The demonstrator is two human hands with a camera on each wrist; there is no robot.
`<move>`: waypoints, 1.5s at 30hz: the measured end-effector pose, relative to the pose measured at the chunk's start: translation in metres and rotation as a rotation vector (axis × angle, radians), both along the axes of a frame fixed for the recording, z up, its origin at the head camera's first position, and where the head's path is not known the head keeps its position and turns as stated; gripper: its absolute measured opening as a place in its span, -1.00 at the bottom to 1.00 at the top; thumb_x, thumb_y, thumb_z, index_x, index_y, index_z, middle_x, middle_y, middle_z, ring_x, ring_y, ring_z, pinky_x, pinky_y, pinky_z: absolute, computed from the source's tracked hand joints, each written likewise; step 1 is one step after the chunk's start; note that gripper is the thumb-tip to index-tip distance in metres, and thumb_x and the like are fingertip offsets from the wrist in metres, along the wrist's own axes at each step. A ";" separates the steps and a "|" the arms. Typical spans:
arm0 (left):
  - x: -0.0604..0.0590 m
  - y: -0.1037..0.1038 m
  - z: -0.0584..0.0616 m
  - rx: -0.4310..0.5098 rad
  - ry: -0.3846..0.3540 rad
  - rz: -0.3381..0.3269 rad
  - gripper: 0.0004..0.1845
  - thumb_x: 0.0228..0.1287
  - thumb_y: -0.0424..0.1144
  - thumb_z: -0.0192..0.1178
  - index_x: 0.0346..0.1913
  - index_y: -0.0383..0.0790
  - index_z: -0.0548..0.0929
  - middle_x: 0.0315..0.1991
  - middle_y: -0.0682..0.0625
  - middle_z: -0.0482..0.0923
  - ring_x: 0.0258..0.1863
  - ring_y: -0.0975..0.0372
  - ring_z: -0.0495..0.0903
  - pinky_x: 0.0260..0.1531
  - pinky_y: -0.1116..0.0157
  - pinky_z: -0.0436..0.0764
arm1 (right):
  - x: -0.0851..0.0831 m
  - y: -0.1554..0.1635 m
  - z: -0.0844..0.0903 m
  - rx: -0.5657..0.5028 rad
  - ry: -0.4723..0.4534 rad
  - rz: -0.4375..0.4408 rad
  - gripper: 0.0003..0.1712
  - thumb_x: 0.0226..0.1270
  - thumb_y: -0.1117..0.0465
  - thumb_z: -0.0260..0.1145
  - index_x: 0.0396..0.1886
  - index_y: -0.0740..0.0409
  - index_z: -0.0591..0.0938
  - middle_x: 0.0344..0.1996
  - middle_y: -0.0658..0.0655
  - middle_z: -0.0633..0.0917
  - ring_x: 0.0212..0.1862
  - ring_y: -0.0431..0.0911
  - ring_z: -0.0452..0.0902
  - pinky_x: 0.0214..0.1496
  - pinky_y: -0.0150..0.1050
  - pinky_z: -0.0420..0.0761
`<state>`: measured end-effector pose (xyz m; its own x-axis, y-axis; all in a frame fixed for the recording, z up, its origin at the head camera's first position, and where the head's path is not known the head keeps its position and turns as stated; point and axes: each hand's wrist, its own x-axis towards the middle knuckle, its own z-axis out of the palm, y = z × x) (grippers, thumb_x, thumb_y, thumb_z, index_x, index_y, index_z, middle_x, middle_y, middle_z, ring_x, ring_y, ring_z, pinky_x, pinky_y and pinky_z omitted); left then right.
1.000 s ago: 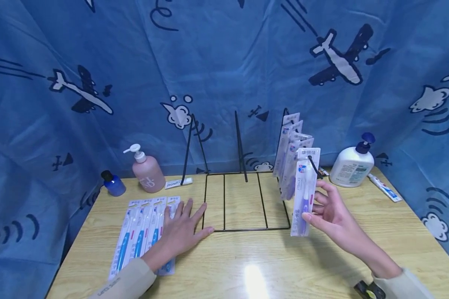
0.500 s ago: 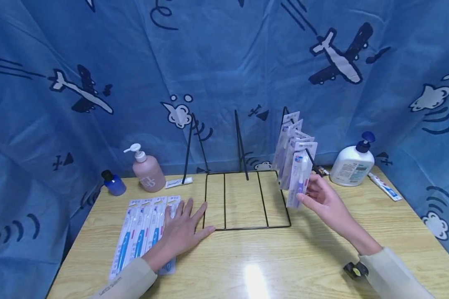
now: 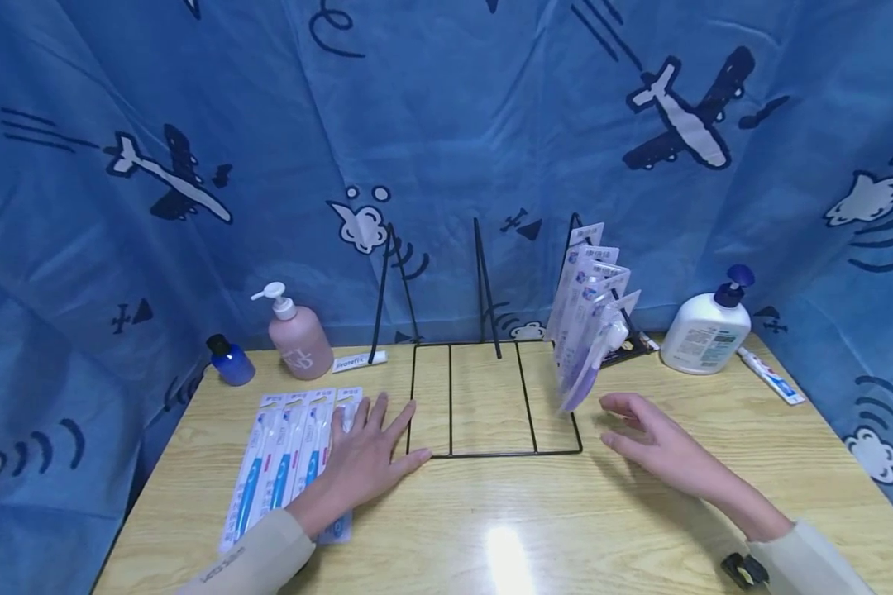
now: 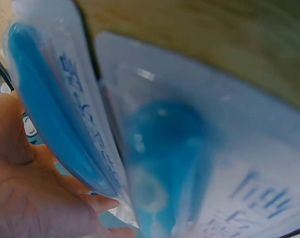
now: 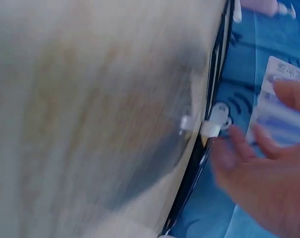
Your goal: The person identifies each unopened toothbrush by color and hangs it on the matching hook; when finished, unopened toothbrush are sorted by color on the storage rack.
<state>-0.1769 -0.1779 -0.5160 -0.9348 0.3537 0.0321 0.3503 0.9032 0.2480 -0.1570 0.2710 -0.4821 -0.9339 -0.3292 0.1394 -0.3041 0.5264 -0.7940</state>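
The right hand (image 3: pixel 658 442) has drawn back from the foremost purple toothbrush pack (image 3: pixel 603 343), which it was pinching half a second ago; its thumb and fingers are now parted and softly bent, with a gap between them and the pack. That pack, whose printed face showed in the earlier frame, has turned nearly edge-on and hangs aslant up and to the left of the right hand, its lower end nearest the fingers. Behind it, farther from the hand, the other purple packs (image 3: pixel 569 285) hang in a row on the same arm of the black wire rack (image 3: pixel 491 454). The left hand (image 3: pixel 368 463) stays where it was, fingers spread, lying over the rightmost of the blue toothbrush packs (image 3: pixel 247 471), with its thumb by the rack's near left corner; the rest of those packs lie side by side to its left. Beyond the left hand are a small white tube (image 3: pixel 360 361), a pink pump bottle (image 3: pixel 300 343) and a blue bottle (image 3: pixel 231 360). Beyond the right hand stands a white pump bottle (image 3: pixel 707 330), with a toothpaste tube (image 3: pixel 770 376) farther right.
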 end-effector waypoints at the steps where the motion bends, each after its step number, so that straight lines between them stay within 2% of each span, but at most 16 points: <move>1: 0.001 0.001 0.002 -0.005 -0.005 -0.001 -0.08 0.54 0.48 0.07 0.72 -0.01 0.35 0.67 -0.40 0.16 0.62 -0.40 0.11 0.45 -0.56 -0.15 | 0.006 -0.001 -0.001 0.050 -0.012 0.015 -0.42 0.63 0.18 0.38 0.44 0.42 0.49 0.33 0.43 0.60 0.36 0.40 0.52 0.39 0.33 0.50; 3: 0.002 0.002 0.004 -0.018 -0.017 -0.003 -0.09 0.54 0.46 0.09 0.72 -0.01 0.35 0.67 -0.40 0.15 0.62 -0.39 0.10 0.45 -0.55 -0.14 | 0.017 -0.005 -0.002 0.135 -0.040 0.042 -0.35 0.62 0.07 0.41 0.46 0.40 0.51 0.41 0.47 0.53 0.43 0.47 0.41 0.41 0.46 0.40; 7: 0.002 0.004 0.008 -0.041 -0.028 -0.007 -0.10 0.56 0.44 0.08 0.73 0.01 0.32 0.68 -0.39 0.13 0.63 -0.38 0.09 0.46 -0.54 -0.14 | 0.030 -0.020 -0.007 0.271 0.020 0.088 -0.14 0.51 -0.14 0.48 0.54 0.31 0.48 0.58 0.56 0.28 0.56 0.59 0.11 0.37 0.65 0.25; 9: 0.001 0.003 0.009 -0.049 -0.020 -0.004 -0.11 0.56 0.45 0.08 0.73 0.02 0.32 0.68 -0.38 0.13 0.63 -0.38 0.10 0.46 -0.54 -0.13 | 0.031 -0.031 -0.007 0.306 0.055 0.107 -0.01 0.43 -0.22 0.52 0.60 0.29 0.43 0.64 0.58 0.15 0.60 0.62 -0.03 0.34 0.71 0.18; 11: 0.000 0.003 0.010 -0.057 -0.016 0.003 -0.11 0.56 0.45 0.07 0.74 0.03 0.31 0.69 -0.37 0.13 0.63 -0.37 0.10 0.47 -0.53 -0.13 | 0.029 -0.044 -0.007 0.330 0.078 0.127 0.12 0.37 -0.29 0.55 0.65 0.29 0.37 0.65 0.58 0.10 0.61 0.62 -0.07 0.33 0.73 0.16; 14: 0.000 0.003 0.010 -0.055 -0.024 0.008 -0.11 0.57 0.45 0.06 0.74 0.03 0.30 0.69 -0.37 0.11 0.64 -0.37 0.09 0.47 -0.53 -0.14 | 0.023 -0.063 -0.008 0.344 0.049 0.149 0.23 0.36 -0.36 0.52 0.72 0.28 0.26 0.66 0.60 0.04 0.64 0.58 -0.11 0.40 0.69 0.10; 19: 0.000 0.002 0.009 -0.044 -0.037 0.013 -0.10 0.56 0.45 0.08 0.74 0.03 0.30 0.69 -0.38 0.11 0.64 -0.37 0.08 0.47 -0.53 -0.14 | 0.002 -0.089 -0.018 0.315 0.018 0.118 0.13 0.49 -0.33 0.43 0.74 0.23 0.22 0.66 0.62 0.01 0.62 0.62 -0.11 0.50 0.62 -0.05; 23: -0.001 0.003 0.009 -0.030 -0.043 0.005 -0.11 0.57 0.44 0.09 0.74 0.02 0.30 0.69 -0.38 0.10 0.64 -0.38 0.06 0.46 -0.54 -0.15 | -0.014 -0.099 -0.026 0.293 0.056 0.043 0.10 0.46 -0.28 0.46 0.72 0.24 0.28 0.65 0.59 0.07 0.63 0.58 -0.06 0.46 0.64 -0.04; 26: -0.002 0.003 0.008 -0.030 -0.054 0.007 -0.11 0.57 0.44 0.08 0.74 0.04 0.29 0.70 -0.38 0.08 0.65 -0.37 0.04 0.46 -0.54 -0.17 | -0.020 -0.102 -0.029 0.329 0.063 0.011 0.18 0.40 -0.36 0.46 0.72 0.26 0.27 0.67 0.58 0.03 0.68 0.50 -0.15 0.44 0.69 -0.03; 30: -0.003 0.002 0.007 -0.038 -0.052 0.009 -0.11 0.57 0.44 0.07 0.75 0.05 0.28 0.70 -0.38 0.08 0.66 -0.37 0.03 0.46 -0.54 -0.18 | -0.025 -0.105 -0.028 0.405 0.032 -0.007 0.31 0.34 -0.51 0.43 0.76 0.23 0.20 0.70 0.55 -0.13 0.67 0.53 -0.30 0.46 0.69 -0.04; 33: -0.003 0.003 0.007 -0.034 -0.043 0.003 -0.10 0.57 0.46 0.06 0.75 0.05 0.28 0.70 -0.38 0.08 0.65 -0.37 0.03 0.46 -0.54 -0.17 | -0.027 -0.106 -0.027 0.458 0.035 -0.044 0.35 0.29 -0.59 0.39 0.77 0.17 0.21 0.71 0.54 -0.16 0.62 0.63 -0.24 0.46 0.69 -0.07; 36: -0.003 0.002 0.007 -0.035 -0.046 0.005 -0.09 0.56 0.47 0.05 0.75 0.05 0.28 0.70 -0.38 0.07 0.66 -0.37 0.03 0.46 -0.54 -0.17 | -0.027 -0.107 -0.027 0.502 0.058 -0.072 0.34 0.28 -0.63 0.35 0.76 0.14 0.24 0.69 0.57 -0.09 0.59 0.69 -0.17 0.45 0.70 -0.12; 42: -0.003 -0.001 0.010 -0.033 -0.061 0.002 -0.11 0.56 0.44 0.09 0.74 0.06 0.29 0.70 -0.38 0.09 0.66 -0.37 0.02 0.47 -0.53 -0.19 | -0.025 -0.106 -0.028 0.468 -0.001 -0.050 0.34 0.33 -0.60 0.34 0.80 0.14 0.15 0.64 0.69 -0.21 0.61 0.66 -0.23 0.43 0.63 0.16; 45: 0.000 -0.004 0.010 0.002 -0.050 -0.002 -0.16 0.58 0.39 0.13 0.73 0.06 0.33 0.69 -0.38 0.12 0.66 -0.37 0.00 0.46 -0.54 -0.18 | -0.024 -0.105 -0.029 0.432 -0.036 -0.032 0.35 0.35 -0.58 0.36 0.81 0.14 0.11 0.62 0.70 -0.30 0.64 0.60 -0.30 0.48 0.57 0.11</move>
<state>-0.1770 -0.1824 -0.5056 -0.9346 0.3553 -0.0139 0.3389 0.9021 0.2673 -0.1812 0.1656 -0.5109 -0.9464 -0.3207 -0.0379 -0.2579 0.8213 -0.5089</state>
